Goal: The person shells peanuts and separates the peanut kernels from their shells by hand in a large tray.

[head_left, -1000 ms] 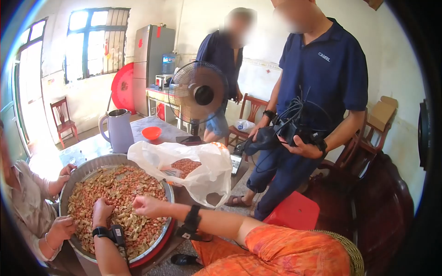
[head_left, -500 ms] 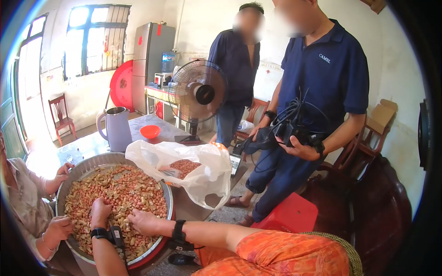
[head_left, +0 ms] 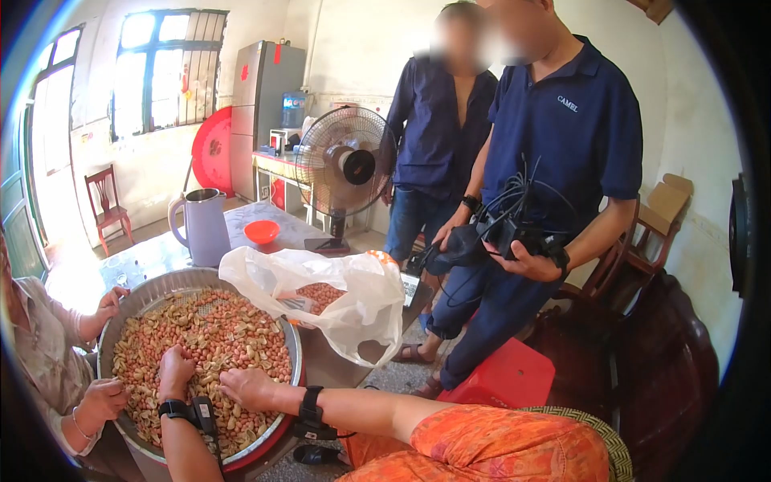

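Note:
A wide round metal tray (head_left: 152, 296) holds shelled peanuts (head_left: 241, 321) mixed with broken shells. My left hand (head_left: 176, 371) is over the middle of the heap with its fingers curled together; what they hold, if anything, is hidden. To its right, my right hand (head_left: 247, 390) rests low on the peanuts, fingertips pinched and pointing left. I cannot make out anything between them. Both my wrists carry black straps with small devices. At the tray's left rim are a co-worker's two hands (head_left: 106, 398), one at the near side and one farther back.
A white plastic bag (head_left: 353, 309) with peanuts inside lies against the tray's right side. Behind stand a lavender jug (head_left: 205, 227), a red bowl (head_left: 262, 232) and a fan (head_left: 345, 161). Two people stand beyond the table, one holding cables. A red stool (head_left: 506, 373) is at right.
My right hand has shifted slightly left toward my left hand, which stays nearly in place. The person standing behind the fan has moved right, closer to the one with cables.

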Demonstrator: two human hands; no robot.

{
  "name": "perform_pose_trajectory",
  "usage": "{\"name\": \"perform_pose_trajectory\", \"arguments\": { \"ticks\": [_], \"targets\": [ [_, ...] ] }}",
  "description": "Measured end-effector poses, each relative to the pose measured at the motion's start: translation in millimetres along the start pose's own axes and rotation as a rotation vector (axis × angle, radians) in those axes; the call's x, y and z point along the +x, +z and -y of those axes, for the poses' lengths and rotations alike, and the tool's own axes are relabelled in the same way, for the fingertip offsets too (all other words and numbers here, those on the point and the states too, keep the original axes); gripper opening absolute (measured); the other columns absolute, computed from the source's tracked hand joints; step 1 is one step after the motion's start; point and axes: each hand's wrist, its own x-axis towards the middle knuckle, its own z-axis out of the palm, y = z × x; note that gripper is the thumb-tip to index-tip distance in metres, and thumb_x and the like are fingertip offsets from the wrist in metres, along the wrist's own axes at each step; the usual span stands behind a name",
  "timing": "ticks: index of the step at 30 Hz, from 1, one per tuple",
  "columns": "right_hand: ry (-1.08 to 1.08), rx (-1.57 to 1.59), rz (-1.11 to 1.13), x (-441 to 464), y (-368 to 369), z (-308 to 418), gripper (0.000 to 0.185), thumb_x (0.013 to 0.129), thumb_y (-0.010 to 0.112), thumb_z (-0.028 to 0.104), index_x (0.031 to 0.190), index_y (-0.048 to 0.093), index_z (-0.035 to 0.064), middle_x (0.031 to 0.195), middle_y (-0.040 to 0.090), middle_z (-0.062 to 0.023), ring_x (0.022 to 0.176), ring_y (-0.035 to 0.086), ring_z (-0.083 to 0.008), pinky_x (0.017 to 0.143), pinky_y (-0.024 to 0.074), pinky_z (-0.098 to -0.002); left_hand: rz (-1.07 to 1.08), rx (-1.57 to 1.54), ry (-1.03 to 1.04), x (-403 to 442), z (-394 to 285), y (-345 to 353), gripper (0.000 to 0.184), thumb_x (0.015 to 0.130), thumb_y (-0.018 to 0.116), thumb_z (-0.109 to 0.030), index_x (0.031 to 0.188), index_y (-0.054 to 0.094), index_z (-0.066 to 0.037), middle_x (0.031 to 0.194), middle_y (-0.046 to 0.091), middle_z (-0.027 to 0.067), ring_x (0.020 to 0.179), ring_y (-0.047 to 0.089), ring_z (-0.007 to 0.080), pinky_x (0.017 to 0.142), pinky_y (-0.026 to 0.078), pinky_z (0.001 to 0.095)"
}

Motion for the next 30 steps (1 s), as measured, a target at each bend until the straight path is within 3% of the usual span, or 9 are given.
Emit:
{"name": "perform_pose_trajectory", "arguments": {
  "ticks": [3, 10, 16, 20, 26, 28, 30],
  "targets": [
    [-0.017, 0.017, -0.07, 0, 1, 0, 0.022, 0.082, 0.047, 0.025, 0.083, 0.046, 0.0039, 0.079, 0.053, -0.0149, 0.074, 0.054, -0.0349, 0.062, 0.0438, -0.0434, 0.068, -0.019, -0.022, 0, -3, -3, 0.01, 0.064, 0.059, -0.01, 0.071, 0.058, -0.003, 0.081, 0.059, 0.0154, 0.082, 0.055, 0.0307, 0.071, 0.044, 0.0365],
    [-0.069, 0.132, -0.112, 3, 9, -9, 0.02, 0.081, 0.048, 0.024, 0.082, 0.049, 0.0033, 0.08, 0.053, -0.0157, 0.078, 0.053, -0.0342, 0.066, 0.0433, -0.0415, 0.059, -0.114, 0.009, 5, -2, -2, 0.012, 0.067, 0.053, -0.01, 0.074, 0.06, -0.003, 0.074, 0.059, 0.0192, 0.072, 0.058, 0.0323, 0.062, 0.045, 0.0377],
    [-0.1, 0.171, -0.167, 8, 14, -21, 0.014, 0.081, 0.047, 0.016, 0.083, 0.05, 0.0024, 0.079, 0.053, -0.0171, 0.078, 0.052, -0.0345, 0.067, 0.0423, -0.04, 0.086, -0.066, -0.118, 5, -9, -12, 0.013, 0.068, 0.054, -0.007, 0.078, 0.062, -0.005, 0.081, 0.06, 0.0166, 0.081, 0.058, 0.0295, 0.071, 0.045, 0.0355],
    [0.074, 0.27, -0.232, 8, 6, -21, 0.01, 0.081, 0.044, 0.01, 0.083, 0.05, 0.001, 0.079, 0.053, -0.0181, 0.077, 0.052, -0.035, 0.067, 0.0415, -0.0398, 0.054, 0.036, -0.117, 5, -4, -15, 0.019, 0.064, 0.058, -0.002, 0.082, 0.061, -0.007, 0.088, 0.06, 0.0144, 0.086, 0.056, 0.0291, 0.075, 0.045, 0.0362],
    [0.137, 0.318, -0.276, 6, -2, -17, 0.012, 0.075, 0.044, 0.005, 0.086, 0.049, 0.0017, 0.08, 0.052, -0.0172, 0.082, 0.051, -0.0352, 0.069, 0.0412, -0.0417, 0.081, -0.03, -0.1, 4, 3, -11, 0.014, 0.067, 0.054, -0.01, 0.078, 0.06, -0.004, 0.08, 0.06, 0.0171, 0.08, 0.058, 0.0294, 0.069, 0.045, 0.037],
    [0.064, 0.156, -0.261, 10, 9, -26, 0.019, 0.072, 0.044, 0.003, 0.091, 0.047, 0.0026, 0.085, 0.05, -0.0182, 0.085, 0.05, -0.0359, 0.071, 0.0414, -0.0423, 0.06, -0.076, -0.116, 7, 7, -1, 0.012, 0.066, 0.053, -0.01, 0.073, 0.06, -0.004, 0.075, 0.06, 0.0179, 0.074, 0.059, 0.0284, 0.065, 0.046, 0.0365],
    [0.059, 0.215, -0.303, 7, 12, -26, 0.024, 0.071, 0.043, 0.004, 0.096, 0.045, 0.0034, 0.094, 0.046, -0.019, 0.087, 0.049, -0.0362, 0.074, 0.0412, -0.0423, 0.075, -0.143, -0.094, 8, 10, 2, 0.01, 0.066, 0.054, -0.007, 0.072, 0.06, -0.002, 0.071, 0.059, 0.0171, 0.071, 0.059, 0.0292, 0.062, 0.046, 0.0364]
  ]
}}
